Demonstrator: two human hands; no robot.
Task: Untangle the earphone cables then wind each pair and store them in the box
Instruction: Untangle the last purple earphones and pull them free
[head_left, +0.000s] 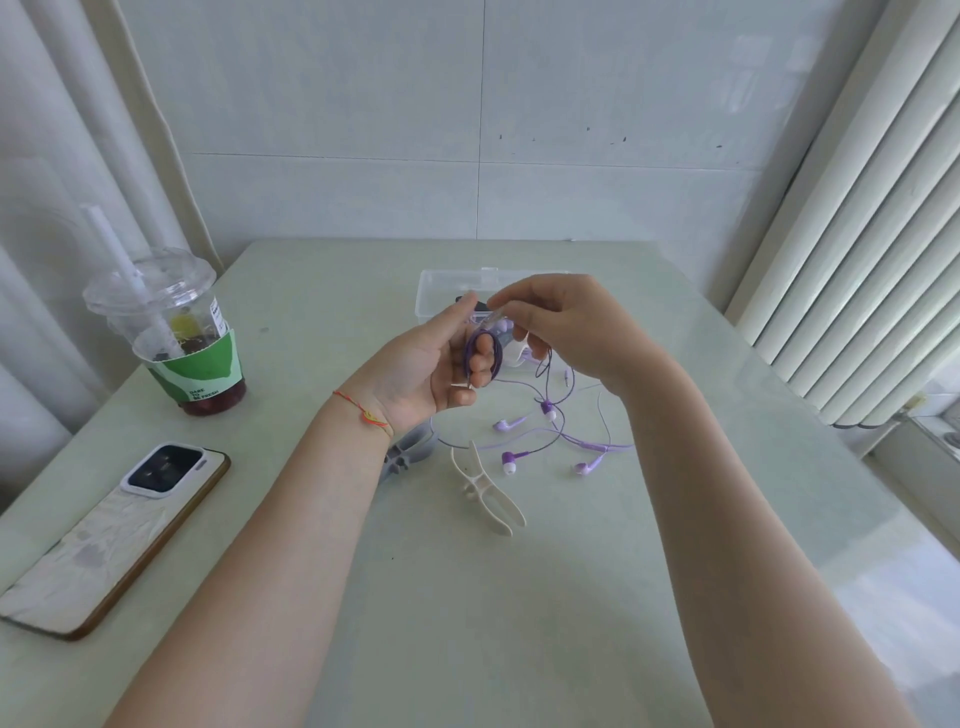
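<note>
While the clear box (441, 291) behind the hands holds pale earphones, the left hand (431, 364) carries the upright purple cable coil (483, 358), the right hand (566, 327) pinching its top.

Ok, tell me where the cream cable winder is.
In the head view, the cream cable winder lies flat on the table near the centre, right of the grey winder and just left of the loose purple earbuds.
</note>
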